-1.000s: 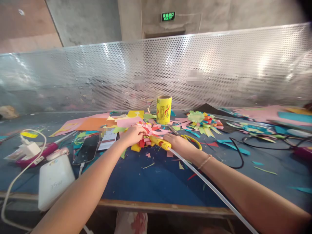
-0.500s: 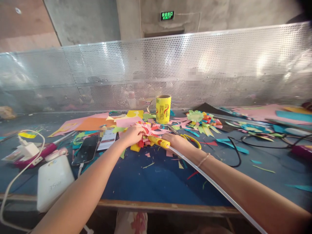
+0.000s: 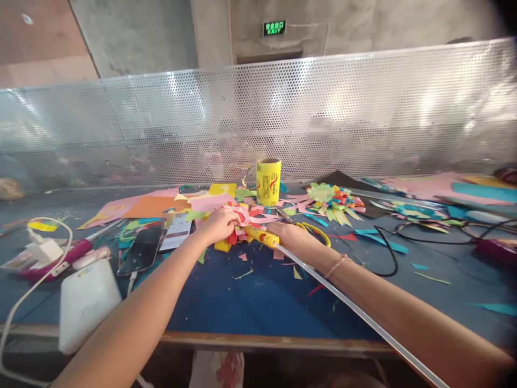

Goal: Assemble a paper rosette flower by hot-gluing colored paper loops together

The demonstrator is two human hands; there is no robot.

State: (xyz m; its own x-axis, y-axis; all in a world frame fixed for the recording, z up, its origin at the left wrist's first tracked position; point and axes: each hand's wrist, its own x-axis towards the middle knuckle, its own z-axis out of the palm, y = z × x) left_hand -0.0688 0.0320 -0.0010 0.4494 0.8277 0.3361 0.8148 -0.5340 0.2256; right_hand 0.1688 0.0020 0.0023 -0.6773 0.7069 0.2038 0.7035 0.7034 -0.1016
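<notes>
My left hand (image 3: pixel 220 225) is closed on a bunch of pink, red and yellow paper strips (image 3: pixel 238 233), its fingertips partly hidden among them. My right hand (image 3: pixel 291 237) grips a yellow hot glue gun (image 3: pixel 262 236), whose nose points into the strips. A long translucent glue stick (image 3: pixel 343 299) runs out of its back end and along my right forearm. The fingers of this hand are largely hidden behind the gun. Close to the right hand lie yellow-handled scissors (image 3: pixel 319 233). A yellow cardboard roll (image 3: pixel 269 182) stands upright just beyond both hands.
A fringed paper flower (image 3: pixel 333 199) lies to the right, near a black cable (image 3: pixel 390 253). Phones (image 3: pixel 139 250), a white power bank (image 3: pixel 89 304) and a purple power strip (image 3: pixel 76 253) lie left. Paper sheets (image 3: pixel 153 206) are spread behind. A perforated metal screen (image 3: pixel 258 118) closes the back.
The view has shifted slightly, so everything sits a little further left. Both hands keep their places at the paper strips, with the glue gun still between them.
</notes>
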